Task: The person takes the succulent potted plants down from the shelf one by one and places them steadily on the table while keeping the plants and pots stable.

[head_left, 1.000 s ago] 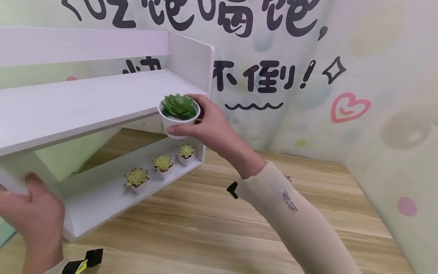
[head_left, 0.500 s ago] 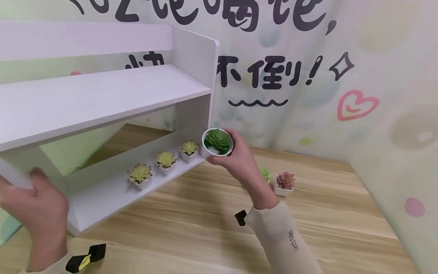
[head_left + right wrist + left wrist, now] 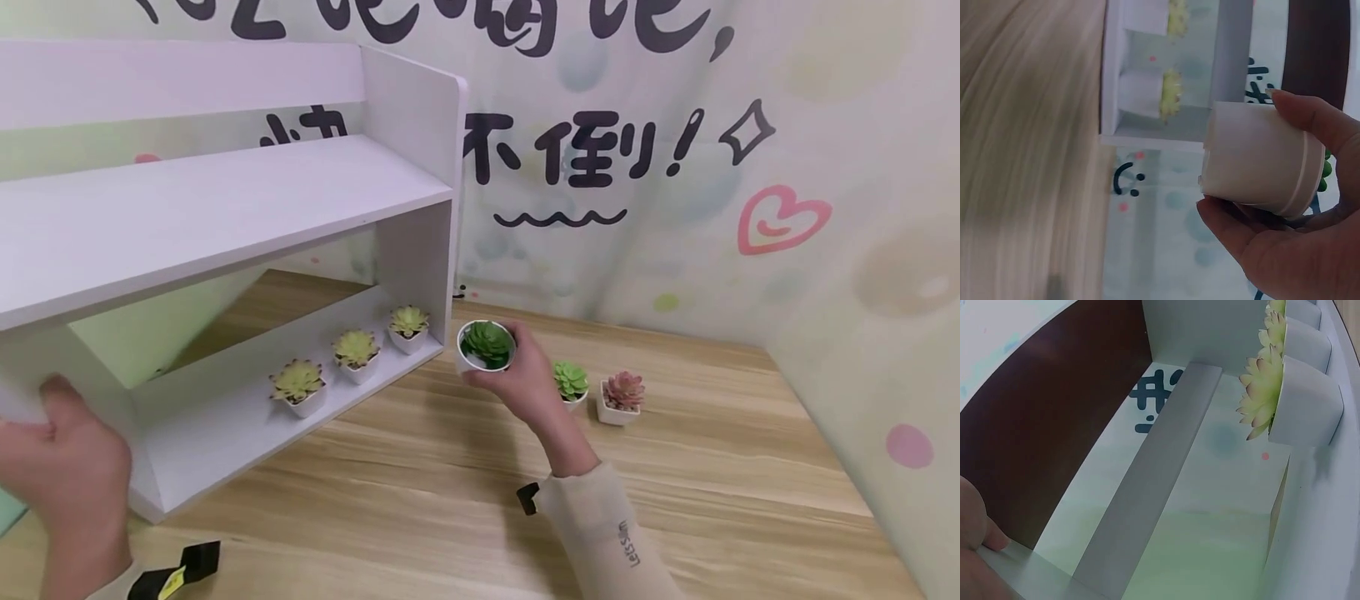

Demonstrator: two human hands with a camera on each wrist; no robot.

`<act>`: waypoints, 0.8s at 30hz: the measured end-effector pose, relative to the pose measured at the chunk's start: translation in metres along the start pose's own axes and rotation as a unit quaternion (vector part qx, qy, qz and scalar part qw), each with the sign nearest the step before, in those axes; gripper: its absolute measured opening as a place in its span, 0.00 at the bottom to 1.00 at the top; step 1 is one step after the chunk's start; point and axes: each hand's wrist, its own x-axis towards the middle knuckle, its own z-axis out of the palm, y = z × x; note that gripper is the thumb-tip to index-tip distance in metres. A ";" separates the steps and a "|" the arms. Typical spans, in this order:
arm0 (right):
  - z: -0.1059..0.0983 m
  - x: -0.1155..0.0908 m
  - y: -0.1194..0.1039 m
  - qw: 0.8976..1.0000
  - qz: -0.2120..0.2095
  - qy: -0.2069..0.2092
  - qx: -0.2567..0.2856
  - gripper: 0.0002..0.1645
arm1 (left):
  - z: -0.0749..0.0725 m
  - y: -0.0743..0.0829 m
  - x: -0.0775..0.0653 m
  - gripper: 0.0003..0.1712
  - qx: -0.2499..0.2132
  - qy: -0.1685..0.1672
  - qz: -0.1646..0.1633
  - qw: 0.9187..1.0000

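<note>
My right hand [image 3: 525, 377] holds a round white pot with a dark green succulent [image 3: 487, 343], thumb on one side and fingers on the other. In the right wrist view the white pot [image 3: 1260, 156] hangs above the table, its base toward the wood. At the far left, my left hand [image 3: 71, 454] grips the side panel of a white two-tier shelf [image 3: 217, 208], thumb on the panel's face. Three yellow-green succulents in white pots, the nearest one [image 3: 300, 387] among them, stand in a row on the lower tier.
Right of my right hand, a light green succulent [image 3: 572, 382] and a reddish succulent [image 3: 621, 396] stand on the wood-grain table [image 3: 420, 517]. Behind the table hangs a printed wall cloth [image 3: 675, 275] with large black characters.
My right hand has carried the potted dark green succulent from in front of the upper tier, down and right, to over the table beside the shelf. The left hand still grips the side panel.
</note>
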 end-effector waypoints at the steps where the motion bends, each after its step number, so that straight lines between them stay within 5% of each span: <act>1: 0.001 0.000 0.003 1.000 0.001 -0.004 -0.008 0.49 | 0.000 -0.001 0.000 0.31 0.007 0.001 -0.003 1.000; 8: 0.003 0.003 0.018 0.998 0.023 -0.030 -0.048 0.51 | -0.002 -0.003 0.000 0.24 0.030 -0.015 -0.052 0.998; 24: 0.015 0.007 0.048 0.989 0.042 -0.040 -0.138 0.50 | -0.002 -0.002 -0.001 0.27 0.011 -0.019 -0.030 0.999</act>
